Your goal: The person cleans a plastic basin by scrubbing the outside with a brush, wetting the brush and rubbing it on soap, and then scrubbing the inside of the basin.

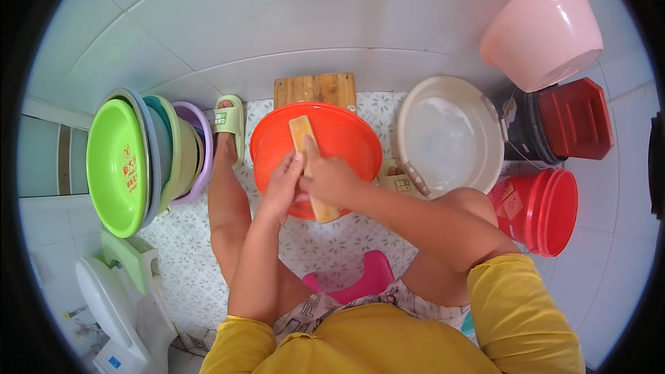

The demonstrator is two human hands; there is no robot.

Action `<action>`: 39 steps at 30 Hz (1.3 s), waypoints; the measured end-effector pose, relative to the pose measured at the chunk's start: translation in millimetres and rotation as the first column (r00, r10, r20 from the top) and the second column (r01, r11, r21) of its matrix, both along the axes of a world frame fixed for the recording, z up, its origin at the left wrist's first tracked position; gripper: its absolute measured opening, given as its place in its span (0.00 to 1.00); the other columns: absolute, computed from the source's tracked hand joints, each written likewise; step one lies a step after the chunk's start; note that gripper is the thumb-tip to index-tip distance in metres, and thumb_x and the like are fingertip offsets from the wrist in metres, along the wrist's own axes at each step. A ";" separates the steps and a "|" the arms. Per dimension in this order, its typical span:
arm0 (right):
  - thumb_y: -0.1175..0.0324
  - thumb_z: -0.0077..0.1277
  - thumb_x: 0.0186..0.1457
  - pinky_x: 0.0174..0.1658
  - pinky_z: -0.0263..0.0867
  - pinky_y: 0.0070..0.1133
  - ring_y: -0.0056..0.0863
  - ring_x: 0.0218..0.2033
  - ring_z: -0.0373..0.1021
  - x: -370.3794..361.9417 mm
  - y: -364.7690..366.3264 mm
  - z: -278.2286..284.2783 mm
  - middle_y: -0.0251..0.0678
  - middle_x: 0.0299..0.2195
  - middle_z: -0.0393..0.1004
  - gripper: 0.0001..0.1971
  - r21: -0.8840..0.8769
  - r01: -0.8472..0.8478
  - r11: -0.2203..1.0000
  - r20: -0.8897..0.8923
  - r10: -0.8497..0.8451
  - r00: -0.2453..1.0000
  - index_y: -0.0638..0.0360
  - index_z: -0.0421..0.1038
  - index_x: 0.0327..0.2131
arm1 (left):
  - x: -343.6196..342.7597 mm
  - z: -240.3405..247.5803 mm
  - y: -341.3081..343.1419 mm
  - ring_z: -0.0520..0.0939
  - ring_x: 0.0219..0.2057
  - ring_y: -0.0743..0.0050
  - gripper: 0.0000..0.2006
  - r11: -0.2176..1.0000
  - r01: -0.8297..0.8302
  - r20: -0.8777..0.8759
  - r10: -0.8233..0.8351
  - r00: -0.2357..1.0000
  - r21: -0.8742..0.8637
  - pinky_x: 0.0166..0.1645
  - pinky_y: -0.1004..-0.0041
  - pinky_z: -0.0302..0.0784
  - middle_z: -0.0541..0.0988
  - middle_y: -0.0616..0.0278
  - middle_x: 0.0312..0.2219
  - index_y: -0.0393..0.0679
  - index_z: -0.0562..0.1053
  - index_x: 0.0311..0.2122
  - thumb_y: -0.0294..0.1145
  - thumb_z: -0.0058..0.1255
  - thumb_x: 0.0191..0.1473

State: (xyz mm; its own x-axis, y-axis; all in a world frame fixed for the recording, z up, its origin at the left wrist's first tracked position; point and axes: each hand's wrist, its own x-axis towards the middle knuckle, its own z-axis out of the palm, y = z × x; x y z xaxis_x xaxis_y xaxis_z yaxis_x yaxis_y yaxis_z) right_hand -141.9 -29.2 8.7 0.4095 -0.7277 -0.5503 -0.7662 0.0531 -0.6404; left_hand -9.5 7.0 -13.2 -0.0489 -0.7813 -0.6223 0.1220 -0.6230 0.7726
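Over an orange-red basin [357, 145] between my feet, I hold a long, flat, yellow-tan bar [300, 127] that looks like wood or a brush back. It lies slanted, its near end close to the basin's front rim. My right hand [330, 179] is closed around its middle, with a finger along its edge. Pressed up against it from the left is my left hand [282, 183], fingers bent round the bar and partly hidden behind the right hand. The bar's underside is out of sight.
Beyond the basin stands a wooden stool [315, 88]. At right are a cream basin [415, 107] of cloudy water, red buckets [530, 208], a dark bucket [530, 125] and a pink tub [544, 34]. Stacked basins [118, 166] and a toilet [107, 298] are at left.
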 end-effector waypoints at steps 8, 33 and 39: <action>0.69 0.44 0.45 0.38 0.64 0.37 0.50 0.30 0.70 -2.2 24.5 11.3 0.56 0.29 0.72 0.49 0.011 -0.002 1.000 0.258 -0.001 0.966 0.63 0.13 0.57 | -3.3 -6.6 25.4 0.72 0.45 0.73 0.29 0.995 -0.060 -0.297 0.034 0.954 -0.079 0.48 0.75 0.69 0.68 0.56 0.47 0.44 0.50 0.61 0.35 0.43 0.56; 0.65 0.52 0.44 0.41 0.68 0.34 0.44 0.48 0.65 -14.9 10.2 6.0 0.47 0.43 0.68 0.22 -0.267 -0.133 0.954 -0.225 0.073 0.972 0.70 0.67 0.42 | -14.3 -11.7 35.2 0.69 0.44 0.66 0.43 0.923 -0.094 0.252 0.199 0.947 -0.373 0.47 0.72 0.67 0.63 0.51 0.46 0.42 0.42 0.59 0.17 0.53 0.39; 0.64 0.51 0.46 0.54 0.57 0.38 0.48 0.60 0.47 -11.5 17.4 -23.9 0.54 0.59 0.44 0.38 -0.344 -0.145 0.928 -0.350 0.017 0.936 0.73 0.46 0.57 | -2.8 -1.1 29.3 0.73 0.42 0.59 0.34 0.753 0.431 0.764 0.145 0.629 -0.497 0.46 0.66 0.70 0.69 0.48 0.39 0.44 0.54 0.59 0.22 0.48 0.42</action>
